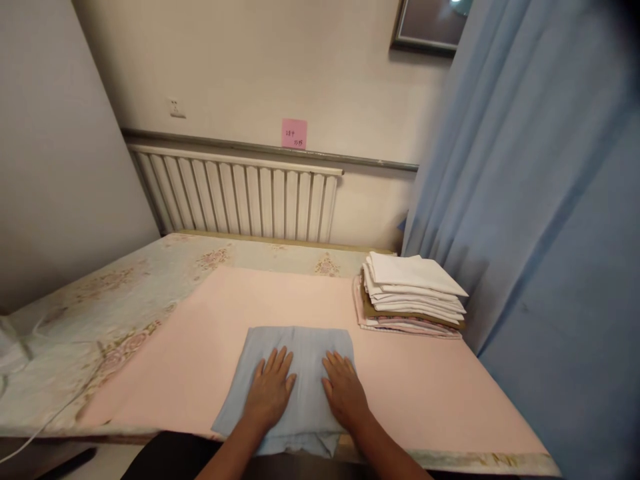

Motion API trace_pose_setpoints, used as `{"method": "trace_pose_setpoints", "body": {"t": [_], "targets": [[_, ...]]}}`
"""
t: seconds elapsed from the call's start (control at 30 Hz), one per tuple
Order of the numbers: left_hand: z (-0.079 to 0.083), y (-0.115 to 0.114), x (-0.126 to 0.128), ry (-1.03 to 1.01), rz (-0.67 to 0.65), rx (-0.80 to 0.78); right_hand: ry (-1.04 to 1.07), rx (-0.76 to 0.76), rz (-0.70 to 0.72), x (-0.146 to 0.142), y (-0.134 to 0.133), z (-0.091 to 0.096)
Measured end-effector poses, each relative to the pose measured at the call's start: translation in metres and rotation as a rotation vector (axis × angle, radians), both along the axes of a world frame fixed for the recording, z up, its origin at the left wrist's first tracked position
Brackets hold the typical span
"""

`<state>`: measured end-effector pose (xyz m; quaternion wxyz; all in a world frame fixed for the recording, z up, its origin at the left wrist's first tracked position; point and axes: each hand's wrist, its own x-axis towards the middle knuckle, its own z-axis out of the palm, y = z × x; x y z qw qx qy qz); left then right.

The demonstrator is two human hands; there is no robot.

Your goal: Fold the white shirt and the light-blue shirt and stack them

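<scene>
A light blue cloth (pixel 300 353) lies folded into a flat, roughly square shape close to the front edge of the table. Its lower end hangs a little over that edge. On the cloth's left part my left hand (pixel 273 390) rests palm down, fingers stretched out. My right hand (pixel 344 393) lies flat on the right part, its fingers also extended. Between the two hands a strip of the blue fabric shows, with faint creases. Beneath it is a pink sheet (pixel 190 347) spread over the table.
To the right stands a stack of folded cloths (pixel 415 293), mostly white, with brown and pink ones lower down. A blue curtain (pixel 480 200) hangs along the right side. A floral tablecloth (pixel 125 287) shows around the sheet. At left runs a white cord (pixel 45 427). Behind is a radiator (pixel 240 193).
</scene>
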<state>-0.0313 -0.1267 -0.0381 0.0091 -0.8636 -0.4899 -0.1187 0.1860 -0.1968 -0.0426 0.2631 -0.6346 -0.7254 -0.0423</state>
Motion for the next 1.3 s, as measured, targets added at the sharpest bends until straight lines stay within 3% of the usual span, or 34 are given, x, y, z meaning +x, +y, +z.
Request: {"method": "trace_pose_setpoints", "body": {"t": [0.27,0.63,1.3], "targets": [[0.003,-0.003,-0.013,0.02,0.042,-0.039,0.028,-0.041,0.002,0.002,-0.002,0.005],[-0.013,0.001,-0.051,0.014,0.09,0.077,0.045,-0.024,-0.013,0.002,-0.003,0.001],[-0.008,-0.002,-0.052,-0.054,0.084,0.07,0.046,-0.016,-0.025,-0.001,-0.004,0.003]]}}
